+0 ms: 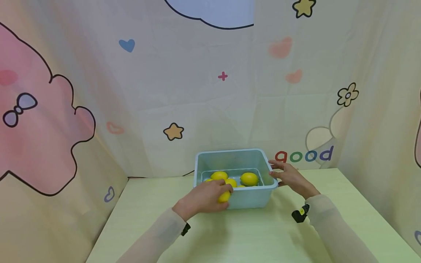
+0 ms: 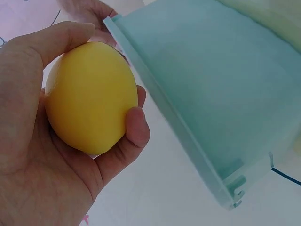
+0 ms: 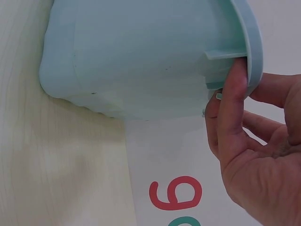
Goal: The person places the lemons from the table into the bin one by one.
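Observation:
A light blue plastic bin (image 1: 250, 198) stands near the back of the table with several yellow lemons (image 1: 249, 179) inside. My left hand (image 1: 208, 195) grips another lemon (image 2: 91, 96) just in front of the bin's near wall, thumb on one side and fingers curled round the other. In the left wrist view the bin's rim passes close beside that lemon without touching it. At the bin's right end my right hand (image 1: 294, 179) pinches the rim (image 3: 254, 47), with fingers tucked under its outer lip and the thumb over the edge. Part of the bin's contents is hidden behind its front wall and my left hand.
The pale wooden table (image 1: 158, 219) carries the bin. Right behind it hangs a printed cloth (image 1: 197, 91) with hearts, stars and the word "good"; more cloth hangs at both sides. A dark wrist strap mount (image 1: 300, 213) sits on the right sleeve.

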`<state>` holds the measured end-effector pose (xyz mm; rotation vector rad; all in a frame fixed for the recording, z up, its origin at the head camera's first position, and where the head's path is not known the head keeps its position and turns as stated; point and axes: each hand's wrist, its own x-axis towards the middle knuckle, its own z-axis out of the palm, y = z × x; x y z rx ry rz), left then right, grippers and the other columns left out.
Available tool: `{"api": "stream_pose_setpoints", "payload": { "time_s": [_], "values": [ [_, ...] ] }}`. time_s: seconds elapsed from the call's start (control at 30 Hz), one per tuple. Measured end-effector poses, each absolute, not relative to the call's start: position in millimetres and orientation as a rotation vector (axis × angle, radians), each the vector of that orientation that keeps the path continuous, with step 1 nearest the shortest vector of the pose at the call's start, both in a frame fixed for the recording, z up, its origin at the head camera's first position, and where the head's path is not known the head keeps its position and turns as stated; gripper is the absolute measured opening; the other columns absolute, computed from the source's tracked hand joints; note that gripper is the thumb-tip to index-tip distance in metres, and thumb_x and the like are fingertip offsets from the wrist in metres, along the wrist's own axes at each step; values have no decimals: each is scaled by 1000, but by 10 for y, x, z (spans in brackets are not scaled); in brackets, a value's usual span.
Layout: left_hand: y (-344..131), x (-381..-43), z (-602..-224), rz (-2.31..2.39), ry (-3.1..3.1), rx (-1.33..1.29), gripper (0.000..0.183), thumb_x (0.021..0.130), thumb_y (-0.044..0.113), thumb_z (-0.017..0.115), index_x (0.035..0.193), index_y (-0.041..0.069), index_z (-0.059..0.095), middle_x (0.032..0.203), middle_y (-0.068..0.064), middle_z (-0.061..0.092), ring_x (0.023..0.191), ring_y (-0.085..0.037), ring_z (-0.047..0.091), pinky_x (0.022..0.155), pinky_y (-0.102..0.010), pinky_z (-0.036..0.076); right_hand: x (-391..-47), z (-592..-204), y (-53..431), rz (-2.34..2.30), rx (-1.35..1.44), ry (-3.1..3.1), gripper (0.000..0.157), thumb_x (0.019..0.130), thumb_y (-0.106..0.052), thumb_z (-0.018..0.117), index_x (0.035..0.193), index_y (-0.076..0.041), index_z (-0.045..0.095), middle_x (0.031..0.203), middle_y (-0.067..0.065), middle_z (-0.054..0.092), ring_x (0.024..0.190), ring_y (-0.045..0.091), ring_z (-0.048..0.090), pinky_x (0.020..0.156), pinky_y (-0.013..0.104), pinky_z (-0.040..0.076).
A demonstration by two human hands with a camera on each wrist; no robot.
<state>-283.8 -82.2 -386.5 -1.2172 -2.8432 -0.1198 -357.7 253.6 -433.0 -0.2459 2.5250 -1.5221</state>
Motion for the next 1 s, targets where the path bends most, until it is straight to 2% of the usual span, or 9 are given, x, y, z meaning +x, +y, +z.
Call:
{"api": "stream_pose_setpoints", "payload": {
  "time_s": [0.23,0.63,0.8,1.0],
  "values": [
    [-801,-2942,-3788,-153,-2820,-1182,34,91,39,64,122,24,61,107,4,59,74,-9,51,58,-18,43,-3573,-4340,2539,-1524,-248,2518,68,98,-23,58,156,-9,25,151,26,38,123,42,55,87,45,59],
    [-769,-3016,-3727,-227,-2869,-1167,36,92,38,63,125,23,61,110,4,60,75,-9,52,61,-17,44,-3564,-4333,2531,-1538,-240,2500,68,98,-21,58,156,-10,24,153,26,36,127,45,51,88,47,59],
    [-756,-3089,-3690,-263,-2885,-1140,36,92,39,63,124,24,60,106,6,58,75,-9,52,60,-18,43,-3563,-4320,2534,-1544,-238,2492,66,99,-17,56,156,-9,24,153,27,36,129,48,48,87,47,59],
    [-726,-3169,-3630,-294,-2902,-1114,36,93,40,62,126,25,59,110,6,58,76,-11,53,61,-21,45,-3558,-4328,2544,-1533,-238,2496,66,98,-18,56,156,-10,24,152,27,37,129,47,49,87,46,59]
  ]
}}
